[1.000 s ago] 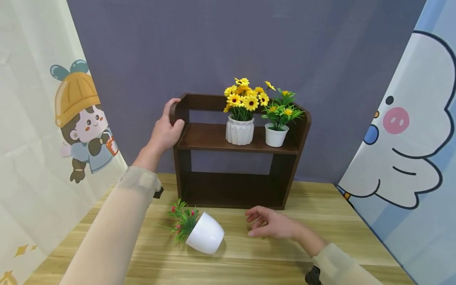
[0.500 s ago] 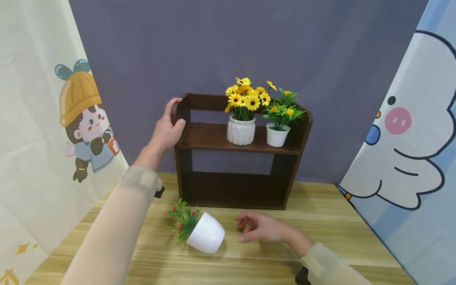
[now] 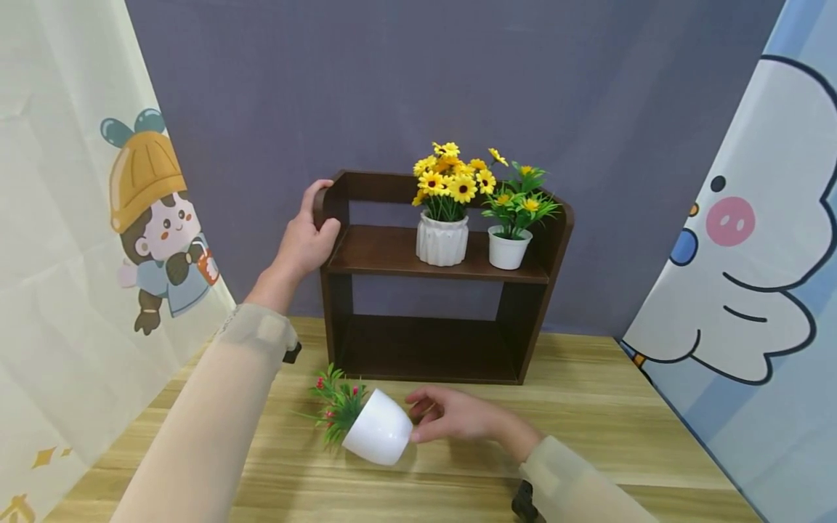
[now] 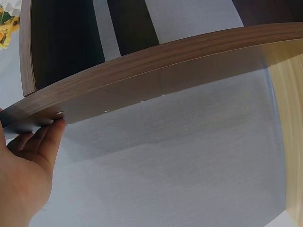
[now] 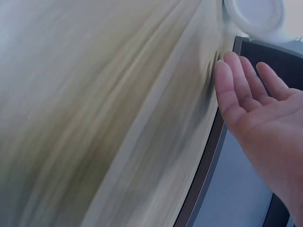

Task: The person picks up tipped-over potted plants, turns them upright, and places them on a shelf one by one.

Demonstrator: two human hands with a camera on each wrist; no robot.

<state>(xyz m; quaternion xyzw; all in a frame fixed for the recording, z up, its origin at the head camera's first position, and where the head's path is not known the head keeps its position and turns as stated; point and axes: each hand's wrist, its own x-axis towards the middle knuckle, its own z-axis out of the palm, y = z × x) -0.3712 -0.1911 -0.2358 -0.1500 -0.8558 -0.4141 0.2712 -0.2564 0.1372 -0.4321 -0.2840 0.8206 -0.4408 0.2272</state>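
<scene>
My left hand [image 3: 306,243] grips the upper left side of a dark brown two-tier wooden shelf [image 3: 375,248]. In the left wrist view, the fingers [image 4: 51,144] lie against the outer face of its side panel [image 4: 142,57]. A white pot [image 3: 379,430] lies tipped over on the table, its green plant with red berries [image 3: 336,407] pointing left. Right beside the pot's base is my right hand [image 3: 454,415], fingers loosely bent and holding nothing. In the right wrist view, the pot's round white base [image 5: 258,18] shows just beyond the extended fingertips.
On the upper tier stand a ribbed white pot [image 3: 441,241] of yellow daisies [image 3: 451,181] and a smaller white pot [image 3: 508,250] with a yellow-flowered green plant [image 3: 519,202]. Wood-grain table [image 3: 608,421] lies in front. A grey-blue curtain [image 3: 405,87] hangs behind.
My right hand has moved left across the table, up to the base of the tipped pot. The left hand, the shelf and the pots stay as they were.
</scene>
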